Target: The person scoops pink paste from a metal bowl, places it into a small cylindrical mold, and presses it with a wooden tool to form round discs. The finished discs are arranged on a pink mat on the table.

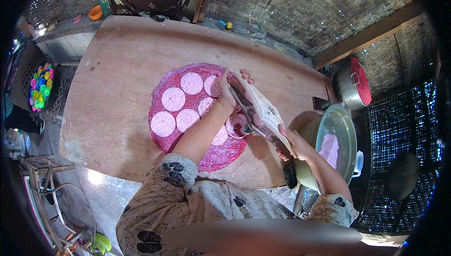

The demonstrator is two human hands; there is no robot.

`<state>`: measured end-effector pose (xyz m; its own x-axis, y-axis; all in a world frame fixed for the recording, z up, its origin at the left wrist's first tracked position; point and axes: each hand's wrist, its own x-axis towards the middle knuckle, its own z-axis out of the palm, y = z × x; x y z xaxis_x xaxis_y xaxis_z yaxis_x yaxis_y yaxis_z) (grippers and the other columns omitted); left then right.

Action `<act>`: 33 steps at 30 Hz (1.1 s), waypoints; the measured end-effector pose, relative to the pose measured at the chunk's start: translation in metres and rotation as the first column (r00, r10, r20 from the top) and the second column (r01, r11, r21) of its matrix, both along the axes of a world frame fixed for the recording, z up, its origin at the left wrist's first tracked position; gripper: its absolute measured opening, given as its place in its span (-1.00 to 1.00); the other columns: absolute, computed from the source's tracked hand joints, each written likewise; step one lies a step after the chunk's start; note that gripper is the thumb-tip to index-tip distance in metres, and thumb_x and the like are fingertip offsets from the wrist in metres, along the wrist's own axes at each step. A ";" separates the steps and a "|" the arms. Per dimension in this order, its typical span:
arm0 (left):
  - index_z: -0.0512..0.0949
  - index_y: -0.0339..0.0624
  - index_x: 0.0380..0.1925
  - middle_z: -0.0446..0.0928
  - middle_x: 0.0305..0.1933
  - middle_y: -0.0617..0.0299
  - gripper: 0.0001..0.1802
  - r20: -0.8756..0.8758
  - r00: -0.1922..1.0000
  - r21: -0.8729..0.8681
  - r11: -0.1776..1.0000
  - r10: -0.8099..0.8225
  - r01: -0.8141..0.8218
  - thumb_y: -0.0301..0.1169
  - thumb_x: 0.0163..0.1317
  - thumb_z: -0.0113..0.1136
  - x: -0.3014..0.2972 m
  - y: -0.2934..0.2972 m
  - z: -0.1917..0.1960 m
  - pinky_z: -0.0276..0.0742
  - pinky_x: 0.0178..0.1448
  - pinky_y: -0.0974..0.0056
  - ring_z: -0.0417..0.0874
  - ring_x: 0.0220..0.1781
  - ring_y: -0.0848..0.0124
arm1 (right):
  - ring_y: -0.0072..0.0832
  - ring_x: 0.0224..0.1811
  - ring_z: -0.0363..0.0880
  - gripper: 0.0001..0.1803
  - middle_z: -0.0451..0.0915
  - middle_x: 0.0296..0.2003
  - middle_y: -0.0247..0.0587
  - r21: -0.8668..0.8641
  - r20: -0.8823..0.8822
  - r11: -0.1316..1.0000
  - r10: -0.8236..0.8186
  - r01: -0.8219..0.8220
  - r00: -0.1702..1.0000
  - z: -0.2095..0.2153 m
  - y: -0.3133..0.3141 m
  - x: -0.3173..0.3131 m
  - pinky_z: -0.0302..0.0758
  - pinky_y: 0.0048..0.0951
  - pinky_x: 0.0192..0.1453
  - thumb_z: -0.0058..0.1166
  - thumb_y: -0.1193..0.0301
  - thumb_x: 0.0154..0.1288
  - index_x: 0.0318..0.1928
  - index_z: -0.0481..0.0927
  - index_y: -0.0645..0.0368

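Observation:
Both my hands grip a long wooden press [264, 108], tilted above the table, with a pale upper side and a dark edge. My left hand [228, 94] is wrapped round its far end, with fingertips showing over the top. My right hand [294, 144] clasps the near end, thumb on top and fingers beneath. Under the press is a round red-pink mesh mat [211, 161]. Several pale pink lacy discs [163, 123] lie on it in rows. A ring-shaped piece [236, 136] with pink strands inside shows below the press, partly hidden by it.
The mat lies on a wooden table [108, 110]. Right of it stands a pale green tub [307, 136] holding pink dough [330, 150]. Behind that is a metal pot [348, 86] with red cloth. A plastic bottle [249, 30] lies at the far edge; a basket of colourful pieces [41, 86] sits left.

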<state>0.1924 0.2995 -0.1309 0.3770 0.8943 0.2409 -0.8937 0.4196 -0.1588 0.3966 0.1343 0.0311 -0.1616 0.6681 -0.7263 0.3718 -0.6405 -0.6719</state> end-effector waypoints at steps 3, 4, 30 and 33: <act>0.50 -0.06 -0.25 0.49 -0.33 0.22 -0.42 -0.051 0.999 -0.035 0.999 -0.020 0.018 0.26 0.32 -0.07 -0.015 -0.006 0.001 0.47 -0.01 0.06 0.51 -0.17 0.18 | -0.47 -0.68 0.49 -0.22 0.54 -0.60 -0.19 -0.037 -0.057 0.999 -0.018 0.016 0.998 -0.007 -0.003 -0.004 0.41 -0.43 -0.65 -0.09 -0.35 0.34 -0.27 0.55 0.26; 0.49 -0.08 -0.25 0.48 -0.31 0.20 -0.39 -0.044 0.999 -0.038 0.999 -0.025 0.024 0.28 0.31 -0.09 -0.019 -0.008 0.000 0.47 -0.03 0.08 0.51 -0.15 0.16 | -0.47 -0.68 0.49 -0.22 0.53 -0.61 -0.19 -0.052 -0.076 0.999 -0.016 0.012 0.997 -0.009 -0.005 -0.009 0.41 -0.42 -0.65 -0.09 -0.34 0.34 -0.25 0.55 0.26; 0.52 0.05 -0.44 0.47 -0.58 0.41 -0.48 0.023 1.000 0.183 0.983 0.005 -0.009 0.17 0.43 -0.14 -0.037 0.027 0.035 0.34 -0.26 0.18 0.51 -0.45 0.36 | -0.14 -0.35 0.72 0.01 0.62 -0.08 0.21 -0.036 -0.575 0.977 -0.193 0.211 0.795 -0.033 -0.002 -0.031 0.67 -0.30 -0.49 -0.26 -0.42 0.32 0.35 0.31 0.26; 0.53 0.04 -0.44 0.49 -0.55 0.39 -0.47 0.164 0.985 0.174 0.985 -0.049 0.020 0.18 0.43 -0.13 -0.030 0.028 0.029 0.39 -0.24 0.13 0.52 -0.43 0.32 | 0.00 -0.37 0.68 -0.05 0.58 -0.02 0.22 -0.167 -0.790 0.938 -0.311 0.303 0.529 -0.095 0.023 -0.034 0.56 -0.38 -0.57 -0.33 -0.35 0.40 0.44 0.20 0.21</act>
